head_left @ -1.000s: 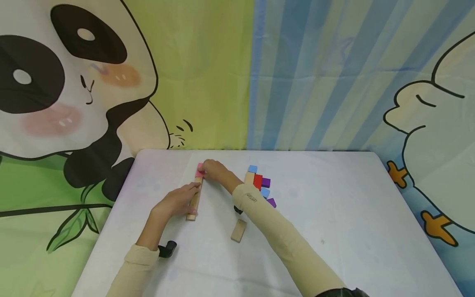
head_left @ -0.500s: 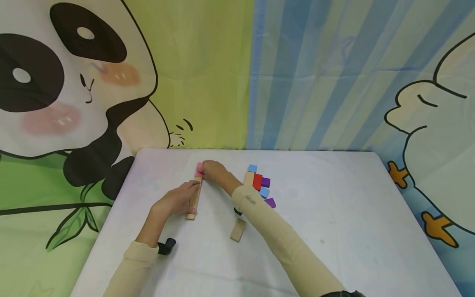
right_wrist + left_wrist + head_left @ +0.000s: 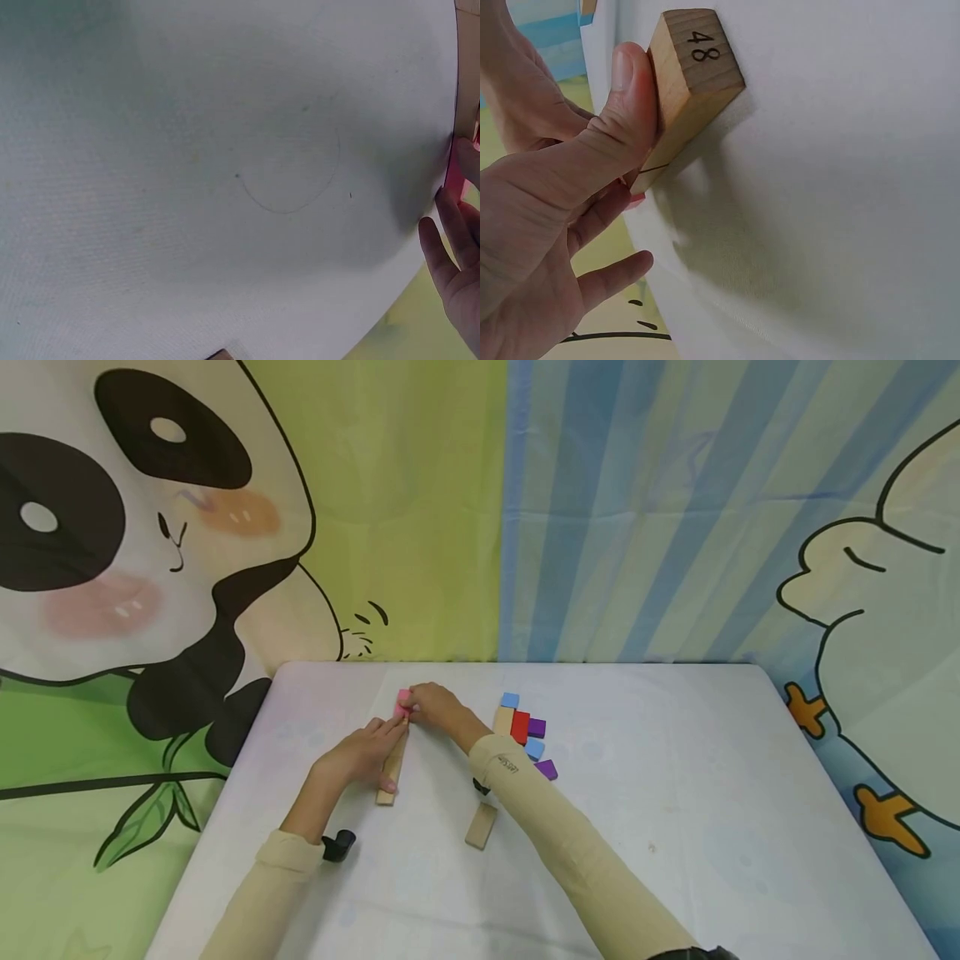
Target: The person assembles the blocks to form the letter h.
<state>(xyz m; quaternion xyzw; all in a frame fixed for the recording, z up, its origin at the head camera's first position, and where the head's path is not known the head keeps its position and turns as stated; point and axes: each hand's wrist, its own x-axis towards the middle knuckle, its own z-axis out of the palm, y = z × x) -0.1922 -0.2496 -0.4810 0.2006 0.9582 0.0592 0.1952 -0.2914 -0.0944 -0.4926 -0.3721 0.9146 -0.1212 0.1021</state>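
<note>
Wooden blocks [image 3: 393,764] lie end to end in a row on the table, the nearest marked 48 on its end face in the left wrist view. My left hand [image 3: 363,753] holds this row from the left; its thumb [image 3: 634,97] lies along the near block's side and its fingers reach toward the far end. At that far end is a pink block [image 3: 402,702]. My right hand [image 3: 438,707] pinches it, partly hiding it. In the right wrist view, the fingers of the right hand [image 3: 461,240] appear at the right edge beside the pink block.
A cluster of blocks stands right of the row: blue blocks [image 3: 511,700], a light wooden block [image 3: 503,720], a red block [image 3: 520,727] and purple blocks [image 3: 537,727]. A loose wooden block [image 3: 481,826] lies nearer on the white table [image 3: 675,793]. A printed curtain hangs behind.
The fingers of my left hand have slid a little forward along the row, up to the pink block. My right hand stays at the pink block, almost unmoved.
</note>
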